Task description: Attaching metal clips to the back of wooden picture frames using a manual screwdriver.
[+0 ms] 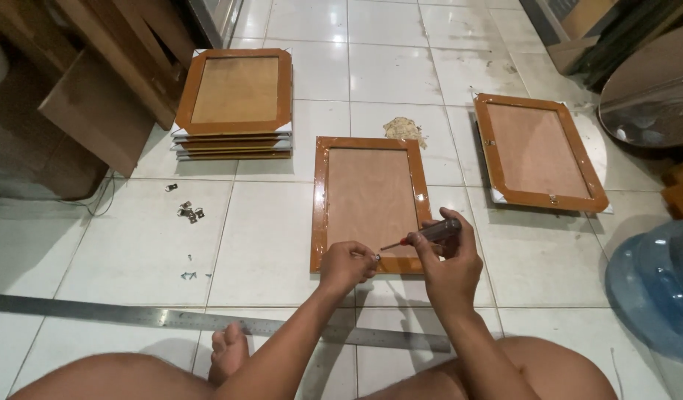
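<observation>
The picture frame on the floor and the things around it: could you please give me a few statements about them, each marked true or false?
1. The right hand holds a screwdriver. True.
2. The left hand rests on the metal ruler. False: it pinches a small metal piece at the lower edge of the middle frame.
3. A stack of frames lies at upper left. True.
4. The frame to the right stands upright against a wall. False: it lies flat on the tiles.
5. Small metal hooks lie loose on the floor. True.

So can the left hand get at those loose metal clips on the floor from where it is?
Probably yes. The left hand pinches a small part at the frame, but the clips lie on bare tile to its left, with nothing between.
</observation>
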